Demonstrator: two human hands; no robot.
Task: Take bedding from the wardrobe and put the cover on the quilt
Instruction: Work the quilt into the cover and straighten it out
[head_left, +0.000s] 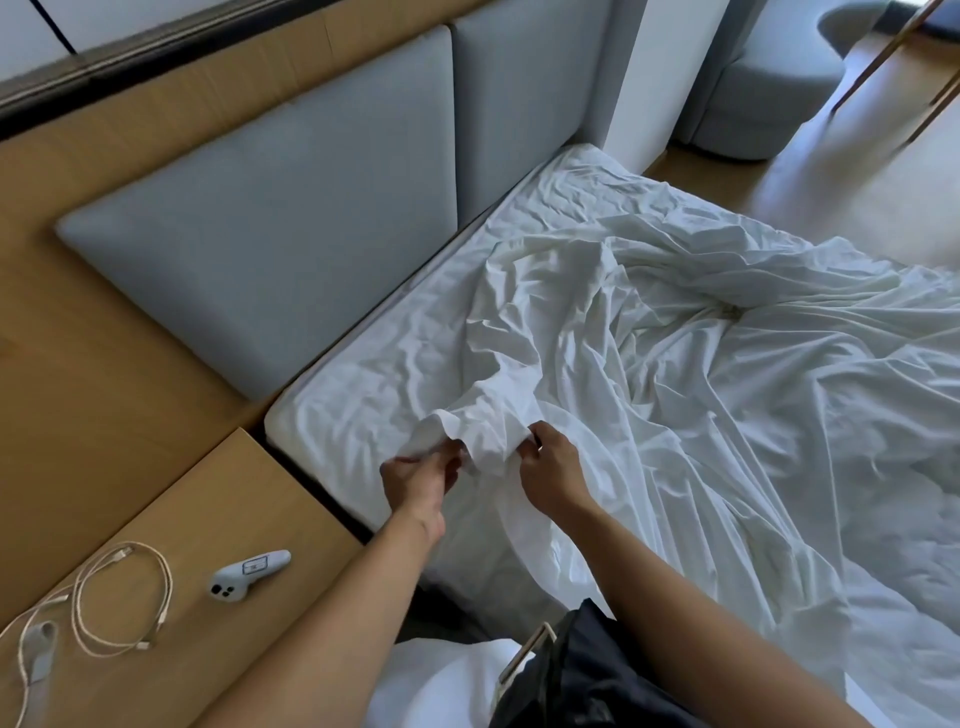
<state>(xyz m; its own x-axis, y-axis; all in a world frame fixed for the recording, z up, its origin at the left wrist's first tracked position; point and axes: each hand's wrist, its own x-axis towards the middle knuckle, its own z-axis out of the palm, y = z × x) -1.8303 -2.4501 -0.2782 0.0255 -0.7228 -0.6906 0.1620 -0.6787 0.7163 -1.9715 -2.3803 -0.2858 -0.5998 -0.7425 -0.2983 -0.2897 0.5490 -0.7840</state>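
Head view showed the bedding already out on the white-sheeted bed (363, 384), so the step in hand looked like finding a corner or the opening of the crumpled white cotton quilt cover (545, 322), which lay heaped from the bed's near left edge towards the far right. Whether the quilt itself lay in that heap could not be told. The left hand (415, 483) pinched a bunched fold of the cover at the near left edge, fingers curled round the cloth. The right hand (550, 467), just beside it, gripped the same bunch with fingers closed on it. The next move, by my judgement, called for working along the hem to the opening and spreading it wide. A coiled white cable (119, 597) lay on the light wooden bench (218, 499) at the left
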